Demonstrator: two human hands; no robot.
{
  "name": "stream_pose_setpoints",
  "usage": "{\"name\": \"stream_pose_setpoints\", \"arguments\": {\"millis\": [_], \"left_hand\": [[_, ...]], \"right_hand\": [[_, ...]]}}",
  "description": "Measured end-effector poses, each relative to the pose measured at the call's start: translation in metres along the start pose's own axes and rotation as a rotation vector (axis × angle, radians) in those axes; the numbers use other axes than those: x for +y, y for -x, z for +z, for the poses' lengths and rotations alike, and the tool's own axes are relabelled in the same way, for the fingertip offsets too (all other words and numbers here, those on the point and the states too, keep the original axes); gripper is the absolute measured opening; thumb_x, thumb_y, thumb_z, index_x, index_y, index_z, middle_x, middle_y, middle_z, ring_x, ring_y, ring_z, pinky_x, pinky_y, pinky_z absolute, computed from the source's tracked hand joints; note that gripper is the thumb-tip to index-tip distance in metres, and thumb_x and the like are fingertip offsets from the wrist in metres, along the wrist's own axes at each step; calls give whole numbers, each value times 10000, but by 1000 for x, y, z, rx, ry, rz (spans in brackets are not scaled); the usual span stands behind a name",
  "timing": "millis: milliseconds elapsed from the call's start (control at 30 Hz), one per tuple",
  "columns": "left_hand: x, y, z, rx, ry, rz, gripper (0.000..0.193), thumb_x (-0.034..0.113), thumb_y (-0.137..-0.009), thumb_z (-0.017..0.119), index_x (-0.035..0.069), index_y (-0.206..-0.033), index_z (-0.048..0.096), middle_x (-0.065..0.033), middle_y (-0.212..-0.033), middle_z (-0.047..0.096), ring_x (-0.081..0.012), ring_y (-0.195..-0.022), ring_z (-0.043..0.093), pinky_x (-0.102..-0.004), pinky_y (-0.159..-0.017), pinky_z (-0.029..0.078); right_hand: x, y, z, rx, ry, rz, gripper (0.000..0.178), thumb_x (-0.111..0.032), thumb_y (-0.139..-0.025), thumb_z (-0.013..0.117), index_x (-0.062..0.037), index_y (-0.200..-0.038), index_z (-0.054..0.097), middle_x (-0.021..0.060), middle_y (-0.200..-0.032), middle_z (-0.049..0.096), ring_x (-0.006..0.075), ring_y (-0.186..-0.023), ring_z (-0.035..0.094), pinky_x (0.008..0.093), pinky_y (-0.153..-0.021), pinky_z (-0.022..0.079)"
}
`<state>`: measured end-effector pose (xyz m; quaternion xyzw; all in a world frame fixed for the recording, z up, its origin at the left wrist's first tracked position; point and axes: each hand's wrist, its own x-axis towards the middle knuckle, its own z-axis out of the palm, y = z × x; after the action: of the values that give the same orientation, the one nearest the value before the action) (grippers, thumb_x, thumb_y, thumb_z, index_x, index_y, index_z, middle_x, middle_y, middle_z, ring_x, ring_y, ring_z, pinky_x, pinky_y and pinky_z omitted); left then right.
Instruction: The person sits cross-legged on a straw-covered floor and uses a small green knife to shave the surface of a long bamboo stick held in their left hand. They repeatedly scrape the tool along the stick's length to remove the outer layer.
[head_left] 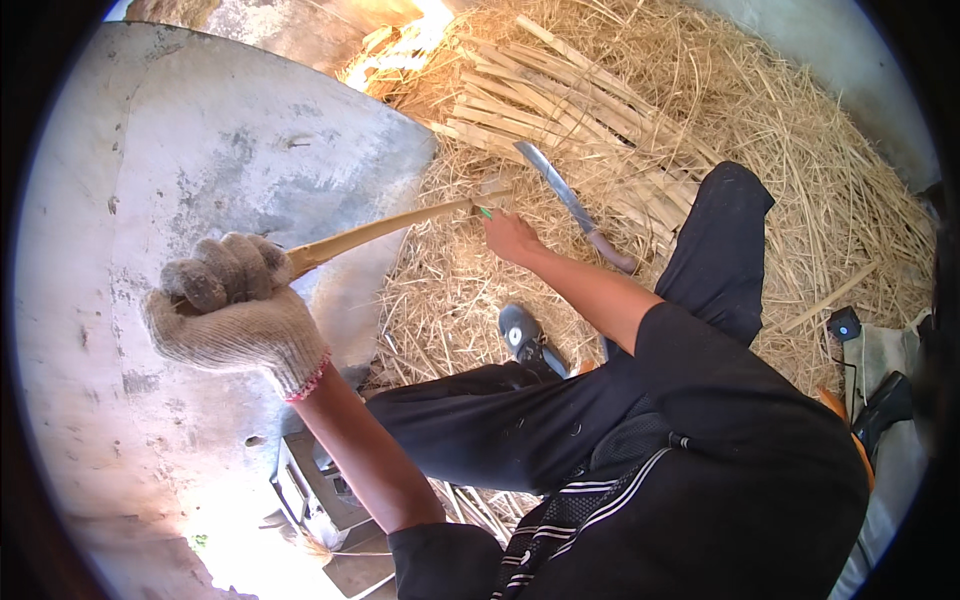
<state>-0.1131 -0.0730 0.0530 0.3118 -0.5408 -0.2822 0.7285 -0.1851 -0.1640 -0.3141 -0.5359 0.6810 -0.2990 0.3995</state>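
My left hand point(225, 305), in a grey knitted glove with a red-edged cuff, is closed in a fist around one end of a bamboo strip point(385, 228). The strip slants up to the right from the fist. Close to its far end is my bare right hand point(512, 238), its fingers curled round a small tool with a green part point(486, 212). Most of that tool is hidden by the fingers, so its kind is unclear. To the right of this hand lies a large knife point(565, 190) with a long blade and a brownish handle, on the shavings.
Split bamboo strips point(560, 95) lie piled on straw-like shavings point(800, 150) at the back. A pale stained wall point(230, 150) rises on the left. My bent legs point(480, 420) and a dark shoe point(522, 330) are below. A metal box-like object point(315, 490) stands at lower left.
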Motion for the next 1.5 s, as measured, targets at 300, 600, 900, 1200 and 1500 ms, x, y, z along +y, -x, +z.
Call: {"name": "stream_pose_setpoints", "arguments": {"millis": [300,600,900,1200,1500], "left_hand": [[-1,1,22,-103,42,-16,365,310,-839,351,195,-511,237,34,-452,179,-97,-385,156,-278,-373,145],[-2,2,38,-129,-25,9,366,276,-831,341,209,-497,210,38,-429,159,-92,-382,120,-262,-373,147],[-11,-24,23,-76,-63,43,386,305,-861,339,204,-512,208,31,-431,168,-99,-383,125,-265,-358,191],[-18,-43,-18,-90,16,53,392,309,-835,388,194,-499,224,28,-429,181,-105,-374,131,-266,-350,203],[-24,-54,-56,-108,134,33,376,273,-824,417,193,-493,257,26,-424,190,-99,-357,137,-245,-330,221]], "right_hand": [[-5,-5,-17,20,-121,-99,449,-383,-1026,332,-39,-1283,462,327,-1034,596,459,-928,630,530,-803,507],[29,-21,13,79,-104,77,437,-374,-1021,352,-21,-1208,529,300,-1065,619,444,-993,625,522,-860,503],[39,-30,5,12,-130,102,433,-378,-1019,375,-20,-1205,532,257,-900,662,417,-903,652,537,-829,501],[-22,-5,9,118,-185,-155,375,-363,-1020,372,-42,-1183,475,275,-771,632,471,-769,628,567,-739,476],[-21,-22,9,48,-102,-74,347,-322,-1014,404,-81,-1251,486,289,-781,635,476,-767,635,560,-716,484]]}}
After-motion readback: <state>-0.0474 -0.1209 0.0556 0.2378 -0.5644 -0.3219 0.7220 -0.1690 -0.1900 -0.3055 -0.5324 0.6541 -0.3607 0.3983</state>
